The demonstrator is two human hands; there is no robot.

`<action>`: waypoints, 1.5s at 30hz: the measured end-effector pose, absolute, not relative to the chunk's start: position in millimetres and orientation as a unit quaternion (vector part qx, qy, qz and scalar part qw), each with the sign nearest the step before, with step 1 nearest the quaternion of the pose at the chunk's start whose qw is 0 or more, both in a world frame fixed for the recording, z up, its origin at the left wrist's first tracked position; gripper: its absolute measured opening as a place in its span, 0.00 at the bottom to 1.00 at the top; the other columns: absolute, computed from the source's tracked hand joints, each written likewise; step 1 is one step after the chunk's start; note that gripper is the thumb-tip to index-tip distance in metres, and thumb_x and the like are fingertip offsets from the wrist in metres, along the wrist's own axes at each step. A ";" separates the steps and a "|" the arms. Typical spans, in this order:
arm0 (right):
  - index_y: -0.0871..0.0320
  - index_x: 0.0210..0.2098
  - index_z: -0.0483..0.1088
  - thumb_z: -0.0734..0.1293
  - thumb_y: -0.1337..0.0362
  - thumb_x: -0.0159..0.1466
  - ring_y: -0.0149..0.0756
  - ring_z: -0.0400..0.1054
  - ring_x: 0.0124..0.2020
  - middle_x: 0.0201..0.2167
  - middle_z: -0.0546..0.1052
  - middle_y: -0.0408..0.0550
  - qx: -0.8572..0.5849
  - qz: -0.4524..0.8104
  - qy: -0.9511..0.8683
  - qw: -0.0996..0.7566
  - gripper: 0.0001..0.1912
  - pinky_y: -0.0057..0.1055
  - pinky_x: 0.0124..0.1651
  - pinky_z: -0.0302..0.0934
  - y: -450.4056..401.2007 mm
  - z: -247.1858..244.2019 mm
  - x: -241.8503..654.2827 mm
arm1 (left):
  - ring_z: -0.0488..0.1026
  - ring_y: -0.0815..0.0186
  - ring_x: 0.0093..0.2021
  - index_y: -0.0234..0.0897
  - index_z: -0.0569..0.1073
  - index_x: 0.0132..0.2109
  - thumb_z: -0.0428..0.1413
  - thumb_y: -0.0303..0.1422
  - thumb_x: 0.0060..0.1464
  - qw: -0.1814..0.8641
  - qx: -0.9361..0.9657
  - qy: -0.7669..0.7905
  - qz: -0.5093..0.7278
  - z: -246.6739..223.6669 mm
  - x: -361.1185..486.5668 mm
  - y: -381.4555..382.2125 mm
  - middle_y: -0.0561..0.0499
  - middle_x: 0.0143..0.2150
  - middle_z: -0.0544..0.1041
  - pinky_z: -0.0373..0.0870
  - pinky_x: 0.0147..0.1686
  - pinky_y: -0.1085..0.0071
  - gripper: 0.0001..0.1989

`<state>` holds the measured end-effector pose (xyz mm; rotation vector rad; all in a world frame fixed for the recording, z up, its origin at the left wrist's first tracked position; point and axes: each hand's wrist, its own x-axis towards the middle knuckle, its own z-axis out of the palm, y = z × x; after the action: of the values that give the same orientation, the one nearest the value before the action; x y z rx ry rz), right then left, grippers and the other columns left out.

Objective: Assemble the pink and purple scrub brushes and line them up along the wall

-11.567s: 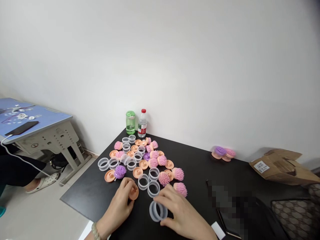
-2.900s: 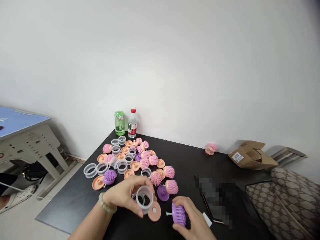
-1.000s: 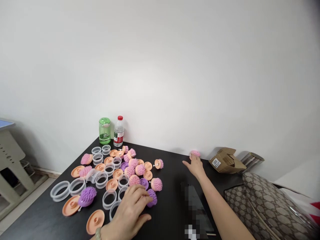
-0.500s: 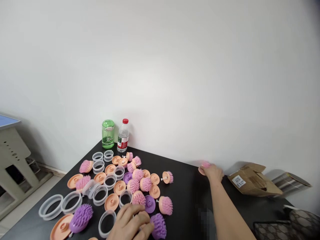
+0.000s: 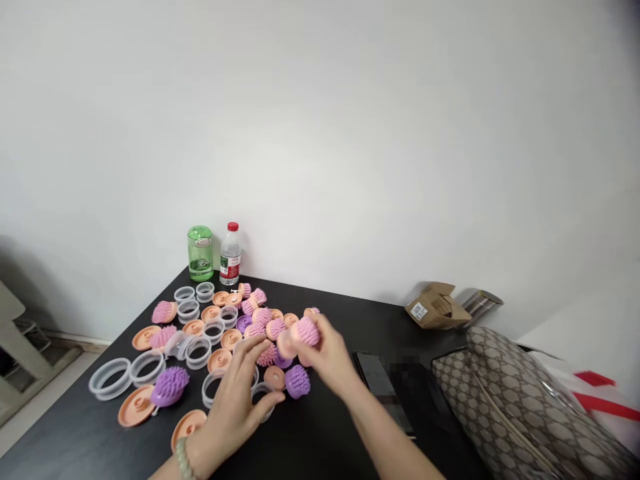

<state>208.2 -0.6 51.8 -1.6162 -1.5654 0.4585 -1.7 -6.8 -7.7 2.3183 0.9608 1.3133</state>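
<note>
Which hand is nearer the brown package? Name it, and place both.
Right. The right hand, holding a pink-bristled brush, is left of the brown package and closer to the camera; the left hand is farther left, by the clear rings.

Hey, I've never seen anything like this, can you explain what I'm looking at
There is no machine, just a person's bare left hand and right hand. The camera is worn on the head, looking forward and down. On the black table lie peach discs, clear rings and pink and purple bristly pieces. A green container and a red-capped bottle stand near the wall; a patterned bag is at the right. The right hand holds a pink bristly piece with a peach base. The left hand, open, is near the clear rings; I can't tell whether it touches one.
</note>
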 end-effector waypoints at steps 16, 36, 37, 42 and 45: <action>0.55 0.43 0.72 0.74 0.58 0.55 0.40 0.72 0.40 0.39 0.77 0.46 -0.468 0.299 -0.603 0.573 0.18 0.33 0.44 0.66 -37.4 -3.9 173.6 | 0.73 0.54 0.54 0.42 0.69 0.54 0.60 0.34 0.60 0.163 0.831 0.297 0.441 -11.7 -1.6 2.2 0.43 0.53 0.73 0.75 0.50 0.58 0.17; 0.55 0.41 0.71 0.71 0.50 0.60 0.37 0.67 0.34 0.34 0.74 0.43 -0.456 0.330 -0.606 0.561 0.17 0.30 0.38 0.62 -46.7 -4.9 185.8 | 0.75 0.62 0.41 0.40 0.68 0.46 0.67 0.36 0.52 0.200 0.833 0.269 0.441 0.8 -8.3 -0.8 0.50 0.42 0.76 0.72 0.40 0.69 0.19; 0.55 0.41 0.71 0.71 0.50 0.60 0.37 0.67 0.34 0.33 0.73 0.43 -0.455 0.328 -0.607 0.562 0.17 0.30 0.38 0.62 -46.7 -5.1 185.3 | 0.75 0.62 0.39 0.40 0.69 0.45 0.67 0.35 0.51 0.191 0.836 0.261 0.444 2.6 -8.4 -0.2 0.50 0.40 0.76 0.72 0.39 0.70 0.19; 0.54 0.41 0.71 0.71 0.47 0.61 0.36 0.67 0.33 0.32 0.73 0.43 -0.456 0.309 -0.617 0.562 0.19 0.30 0.36 0.62 -47.6 -5.9 183.0 | 0.74 0.64 0.35 0.39 0.69 0.42 0.67 0.36 0.50 0.181 0.842 0.248 0.444 9.5 -9.1 2.5 0.52 0.36 0.76 0.70 0.34 0.72 0.17; 0.53 0.44 0.71 0.70 0.43 0.62 0.39 0.70 0.37 0.37 0.75 0.44 -0.433 0.289 -0.638 0.567 0.22 0.32 0.40 0.65 -49.5 -3.2 182.6 | 0.72 0.64 0.32 0.38 0.71 0.40 0.66 0.38 0.49 0.217 0.833 0.270 0.432 9.1 -9.6 2.6 0.52 0.34 0.75 0.68 0.31 0.72 0.15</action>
<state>182.6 -49.5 -3.2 -1.0166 -1.4995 0.6793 -9.6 2.6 9.1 2.3067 0.7485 1.1965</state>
